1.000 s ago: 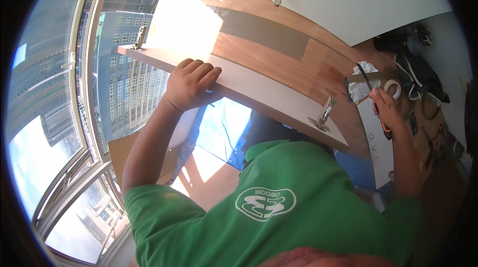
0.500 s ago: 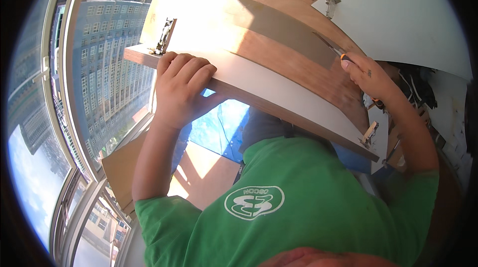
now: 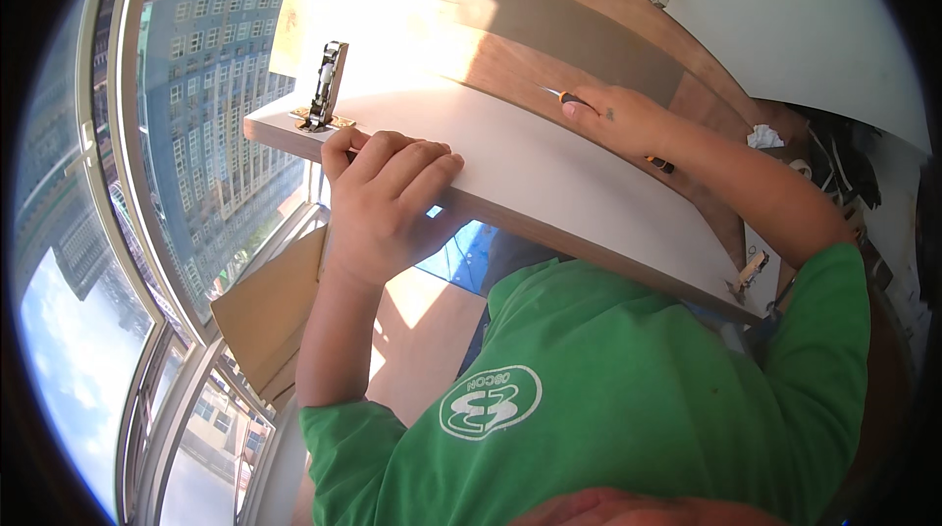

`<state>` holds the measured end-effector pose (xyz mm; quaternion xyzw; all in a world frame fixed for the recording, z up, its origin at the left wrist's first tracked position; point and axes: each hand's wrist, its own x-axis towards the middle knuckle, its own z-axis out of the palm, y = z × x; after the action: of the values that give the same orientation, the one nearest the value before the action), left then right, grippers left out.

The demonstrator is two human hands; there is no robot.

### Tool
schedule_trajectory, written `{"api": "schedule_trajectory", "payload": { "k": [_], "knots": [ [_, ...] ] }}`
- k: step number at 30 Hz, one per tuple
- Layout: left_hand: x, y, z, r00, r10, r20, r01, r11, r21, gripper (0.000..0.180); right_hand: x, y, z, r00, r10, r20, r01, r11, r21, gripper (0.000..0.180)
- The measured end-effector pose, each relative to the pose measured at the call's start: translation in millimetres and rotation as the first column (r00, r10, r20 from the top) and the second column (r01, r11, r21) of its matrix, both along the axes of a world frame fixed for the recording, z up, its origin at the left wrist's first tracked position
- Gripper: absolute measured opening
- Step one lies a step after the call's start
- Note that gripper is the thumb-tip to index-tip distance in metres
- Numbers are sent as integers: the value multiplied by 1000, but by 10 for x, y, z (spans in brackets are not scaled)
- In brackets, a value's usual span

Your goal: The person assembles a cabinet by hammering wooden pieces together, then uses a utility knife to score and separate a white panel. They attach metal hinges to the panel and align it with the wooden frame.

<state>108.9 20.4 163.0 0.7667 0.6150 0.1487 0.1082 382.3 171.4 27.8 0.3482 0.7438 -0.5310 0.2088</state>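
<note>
Your left hand clasps the near edge of the white panel before you; your right hand grips the screwdriver beyond. Brace firmly, blade angled clear of your left hand.

I log an upper-floor room serving as a makeshift joinery work area: window frame overlooking a high-rise, white board with cabinet hinges near both ends, blue sheeting below.

The left hand grips with curled fingers, while the right hand, farther off, is clenched, its forearm slanting leftward.
</note>
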Motion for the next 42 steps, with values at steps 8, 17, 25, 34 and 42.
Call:
{"api": "schedule_trajectory", "payload": {
  "k": [8, 17, 25, 34, 42],
  "knots": [
    [95, 12, -95, 999, 36, -18, -34, 996, 79, 39, -701, -214, -290, 999, 45, 31, -44, 998, -33, 56],
    [81, -27, -186, 997, 43, -63, -35, 992, 124, 30, -1677, -178, -912, 997, 16, -72, -11, 998, 66, 56],
    [65, -36, -231, 998, 42, -45, -35, 988, 153, 26, -2024, -101, -957, 981, 195, 0, -194, 981, 25, 52],
    [71, -40, -262, 997, 58, -41, -50, 982, 183, 20, -2131, -113, -1086, 982, 179, -55, -175, 982, 69, 51],
    [46, -11, -285, 998, 50, -34, -41, 974, 223, 18, -2132, -73, -966, 976, 213, 37, -213, 977, 7, 51]
  ]
}}
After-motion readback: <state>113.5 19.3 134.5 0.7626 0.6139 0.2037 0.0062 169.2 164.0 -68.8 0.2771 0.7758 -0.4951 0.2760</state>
